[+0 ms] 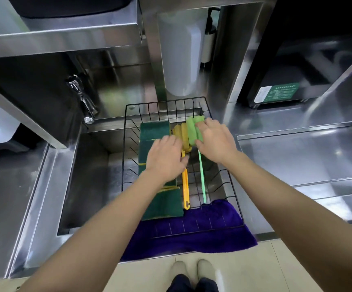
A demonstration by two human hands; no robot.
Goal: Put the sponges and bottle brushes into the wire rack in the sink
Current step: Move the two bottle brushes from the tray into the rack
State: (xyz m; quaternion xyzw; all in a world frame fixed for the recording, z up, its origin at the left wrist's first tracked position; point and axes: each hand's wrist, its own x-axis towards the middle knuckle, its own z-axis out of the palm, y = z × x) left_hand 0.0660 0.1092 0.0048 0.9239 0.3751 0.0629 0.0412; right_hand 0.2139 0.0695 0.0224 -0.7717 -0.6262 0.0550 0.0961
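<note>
A black wire rack [126,144] sits in the steel sink [86,182]. Several green sponges lie along the rack's left side, one at the back [154,130] and one at the front [164,204]. A yellow bottle brush [185,184] and a green bottle brush [202,178] lie side by side in the rack, foam heads at the back. My left hand [165,158] rests over the yellow brush's handle near its head, fingers curled. My right hand [215,141] grips the green brush's foam head [192,128].
A purple cloth [202,234] hangs over the sink's front edge under the rack. A tap [82,100] stands at the back left. A white cylinder [181,60] hangs behind the rack. Steel counter lies to both sides, with a recessed lid [301,157] on the right.
</note>
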